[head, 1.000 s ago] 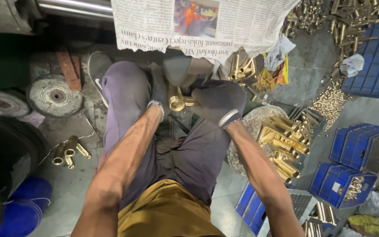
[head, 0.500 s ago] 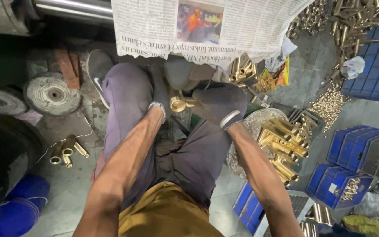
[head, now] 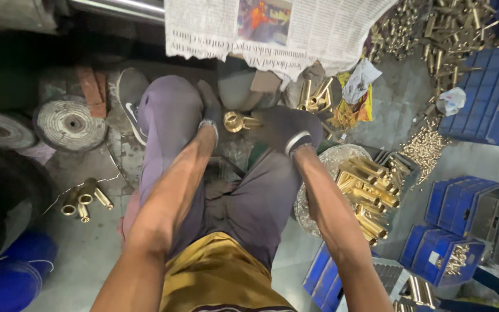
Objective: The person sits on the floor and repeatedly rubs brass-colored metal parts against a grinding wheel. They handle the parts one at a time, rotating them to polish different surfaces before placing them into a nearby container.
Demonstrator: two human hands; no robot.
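Observation:
I sit with my knees up, and both my hands wear dark gloves. My right hand point(head: 287, 128) grips a shiny brass fitting point(head: 237, 121) by its stem, the round open end pointing left. My left hand point(head: 210, 110) rests against my left knee just beside the fitting's round end; whether it touches the fitting I cannot tell. A grey buffing wheel point(head: 244, 89) sits right behind the fitting, under a hanging newspaper sheet point(head: 278, 29).
A round metal tray point(head: 313, 202) of brass tubes lies by my right leg. Blue crates point(head: 451, 231) stand at the right, some holding brass parts. Loose brass pieces point(head: 85, 199) lie on the floor at left, near worn grinding discs point(head: 67, 122) and a blue bucket point(head: 15, 271).
The view has shifted slightly, and the fitting stays at the wheel between my hands. My hands have hardly moved.

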